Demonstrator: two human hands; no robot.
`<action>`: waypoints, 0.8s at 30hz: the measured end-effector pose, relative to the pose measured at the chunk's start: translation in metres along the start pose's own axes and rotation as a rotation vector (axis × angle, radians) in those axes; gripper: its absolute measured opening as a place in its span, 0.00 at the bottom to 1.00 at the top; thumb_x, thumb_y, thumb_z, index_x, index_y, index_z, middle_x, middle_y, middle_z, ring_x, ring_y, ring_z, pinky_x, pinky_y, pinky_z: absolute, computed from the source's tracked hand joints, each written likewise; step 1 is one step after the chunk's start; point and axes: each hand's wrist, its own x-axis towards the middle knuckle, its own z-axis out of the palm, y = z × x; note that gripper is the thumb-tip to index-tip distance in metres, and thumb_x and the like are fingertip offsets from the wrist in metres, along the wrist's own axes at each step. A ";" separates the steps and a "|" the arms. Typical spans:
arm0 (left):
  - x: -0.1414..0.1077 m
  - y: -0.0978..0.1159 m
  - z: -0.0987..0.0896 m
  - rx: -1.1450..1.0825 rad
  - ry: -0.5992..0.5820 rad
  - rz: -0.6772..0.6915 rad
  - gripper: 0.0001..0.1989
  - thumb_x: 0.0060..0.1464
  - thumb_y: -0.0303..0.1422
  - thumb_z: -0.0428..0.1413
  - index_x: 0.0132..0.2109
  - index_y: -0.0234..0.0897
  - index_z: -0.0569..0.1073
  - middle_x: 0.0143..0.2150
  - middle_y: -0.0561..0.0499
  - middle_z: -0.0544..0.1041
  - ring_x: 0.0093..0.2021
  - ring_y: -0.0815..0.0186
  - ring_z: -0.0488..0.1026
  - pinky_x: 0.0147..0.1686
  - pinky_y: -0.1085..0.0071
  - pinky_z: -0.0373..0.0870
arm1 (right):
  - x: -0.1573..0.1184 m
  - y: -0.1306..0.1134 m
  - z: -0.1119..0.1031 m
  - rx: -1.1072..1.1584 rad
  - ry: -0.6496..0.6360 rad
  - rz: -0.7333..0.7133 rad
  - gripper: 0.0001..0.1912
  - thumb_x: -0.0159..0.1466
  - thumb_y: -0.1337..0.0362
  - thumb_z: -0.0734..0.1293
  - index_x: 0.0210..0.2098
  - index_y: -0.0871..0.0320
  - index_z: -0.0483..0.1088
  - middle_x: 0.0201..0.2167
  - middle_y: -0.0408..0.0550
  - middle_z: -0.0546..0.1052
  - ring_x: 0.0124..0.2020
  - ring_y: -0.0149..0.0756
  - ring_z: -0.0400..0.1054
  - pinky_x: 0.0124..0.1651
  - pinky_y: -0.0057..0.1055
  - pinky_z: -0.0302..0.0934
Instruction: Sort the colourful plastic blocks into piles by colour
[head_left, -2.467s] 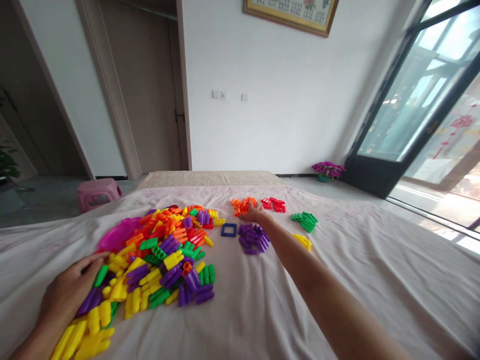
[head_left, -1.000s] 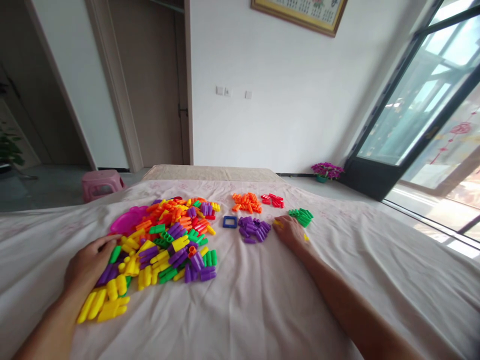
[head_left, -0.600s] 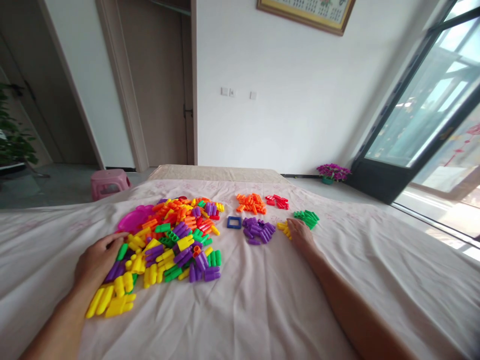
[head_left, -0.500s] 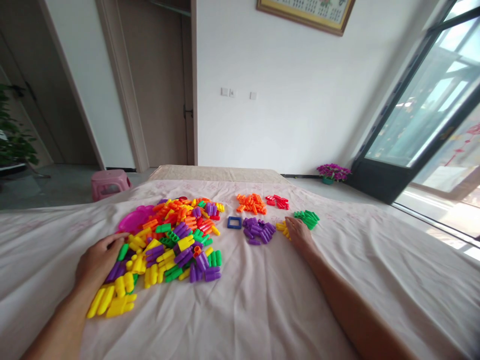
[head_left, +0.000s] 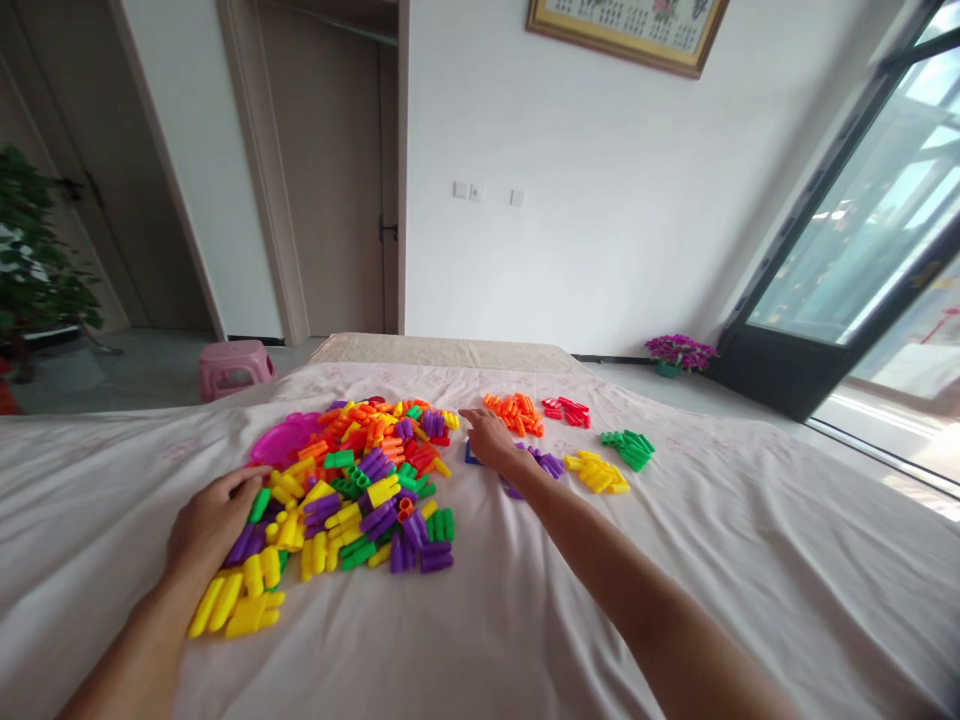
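A large mixed pile of plastic toy building pieces (head_left: 386, 490) lies on the cloth, in yellow, purple, green, orange and red. Beside its left edge rests my left hand (head_left: 210, 525), fingers loosely apart next to a green piece (head_left: 260, 505). My right hand (head_left: 489, 438) reaches in at the pile's right side, its fingers stretched leftward with nothing visible in them. It hovers over a blue square frame (head_left: 471, 456) and partly hides the purple pieces (head_left: 549, 462). Sorted yellow pieces (head_left: 598, 473) and green pieces (head_left: 634, 449) lie further right.
Orange pieces (head_left: 517, 414) and red pieces (head_left: 568, 411) sit in small groups toward the back. A magenta plate (head_left: 276, 443) lies partly under the pile. Pale cloth (head_left: 480, 640) covers the surface. A pink stool (head_left: 236, 368) stands beyond it.
My right hand has moved left from the yellow group to the pile's right edge, leaving the yellow pieces uncovered. My left hand stays by the pile. The view has shifted slightly.
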 end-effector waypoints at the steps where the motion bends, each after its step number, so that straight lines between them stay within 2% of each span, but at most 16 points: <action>1: 0.000 0.001 0.000 -0.004 -0.009 -0.013 0.26 0.59 0.48 0.44 0.53 0.42 0.78 0.51 0.45 0.80 0.45 0.53 0.75 0.39 0.65 0.67 | 0.009 -0.004 0.007 -0.010 -0.021 -0.001 0.30 0.63 0.74 0.58 0.64 0.54 0.62 0.62 0.49 0.68 0.61 0.43 0.60 0.59 0.36 0.56; 4: 0.001 0.001 -0.001 -0.028 -0.020 -0.041 0.25 0.58 0.48 0.46 0.53 0.43 0.78 0.51 0.46 0.80 0.46 0.53 0.75 0.41 0.65 0.67 | 0.029 -0.011 0.022 -0.040 -0.082 -0.023 0.32 0.63 0.74 0.59 0.65 0.51 0.61 0.63 0.48 0.67 0.60 0.42 0.62 0.57 0.35 0.57; 7: 0.001 0.000 0.000 -0.032 -0.006 -0.038 0.25 0.58 0.48 0.46 0.53 0.43 0.78 0.50 0.46 0.80 0.47 0.53 0.75 0.42 0.65 0.67 | 0.037 -0.013 0.029 -0.063 -0.110 -0.035 0.28 0.65 0.69 0.60 0.63 0.49 0.63 0.58 0.50 0.71 0.55 0.43 0.68 0.52 0.34 0.61; 11: 0.002 -0.001 0.000 -0.021 -0.020 -0.030 0.26 0.59 0.48 0.46 0.54 0.43 0.78 0.51 0.45 0.80 0.47 0.53 0.74 0.41 0.65 0.67 | 0.034 -0.013 0.026 -0.085 -0.088 -0.001 0.19 0.66 0.68 0.60 0.55 0.53 0.71 0.51 0.55 0.75 0.51 0.45 0.70 0.48 0.35 0.61; 13: 0.002 -0.001 -0.001 -0.017 -0.037 -0.043 0.26 0.59 0.49 0.45 0.54 0.43 0.77 0.52 0.45 0.79 0.47 0.53 0.74 0.40 0.65 0.66 | 0.028 -0.013 0.020 -0.088 -0.078 0.015 0.17 0.67 0.68 0.60 0.52 0.54 0.72 0.49 0.54 0.76 0.50 0.44 0.71 0.48 0.35 0.61; 15: 0.002 0.000 -0.002 -0.017 -0.051 -0.050 0.26 0.59 0.49 0.44 0.55 0.44 0.77 0.53 0.45 0.78 0.48 0.52 0.74 0.41 0.65 0.66 | 0.018 -0.011 0.012 -0.064 -0.041 0.034 0.17 0.68 0.66 0.59 0.54 0.53 0.70 0.50 0.52 0.76 0.50 0.42 0.71 0.48 0.33 0.61; 19: 0.002 0.000 -0.002 -0.010 -0.057 -0.050 0.27 0.58 0.50 0.45 0.55 0.44 0.77 0.54 0.45 0.78 0.48 0.51 0.74 0.41 0.64 0.67 | -0.016 -0.001 -0.011 0.116 0.129 0.051 0.18 0.68 0.63 0.60 0.57 0.53 0.67 0.52 0.48 0.76 0.51 0.39 0.70 0.49 0.32 0.62; 24: 0.005 -0.006 0.003 0.023 -0.019 -0.017 0.27 0.59 0.50 0.44 0.53 0.42 0.77 0.49 0.44 0.80 0.44 0.49 0.75 0.39 0.62 0.68 | -0.071 0.038 -0.041 0.187 0.337 0.082 0.16 0.67 0.67 0.59 0.52 0.53 0.70 0.51 0.47 0.76 0.52 0.38 0.69 0.52 0.33 0.61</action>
